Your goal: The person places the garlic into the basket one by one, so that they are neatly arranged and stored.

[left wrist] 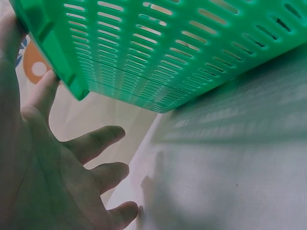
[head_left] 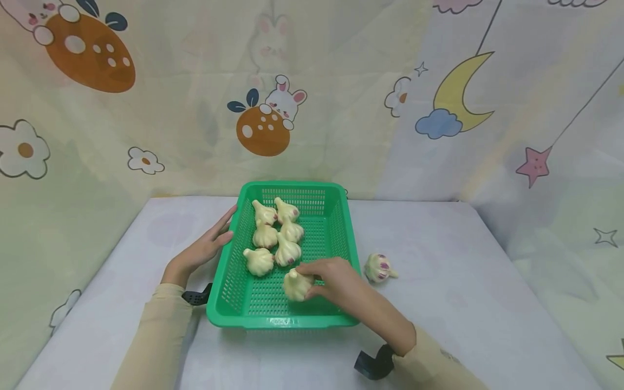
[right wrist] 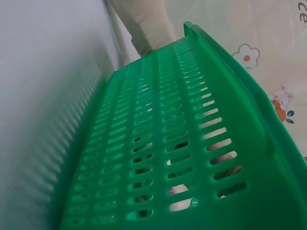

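Note:
A green plastic basket with slotted walls stands on the table, several garlic bulbs grouped in its left and far part. Over the near half of the basket, my right hand pinches a garlic bulb between thumb and fingers. My left hand is at the basket's left rim, fingers extended; in the left wrist view the thumb and a fingertip touch the rim while the other fingers spread out below it. The right wrist view is filled by the basket wall, which hides the right hand.
One garlic bulb with purple patches lies on the white table, just right of the basket. A printed curtain hangs behind the table and along both sides. Black straps are on both wrists.

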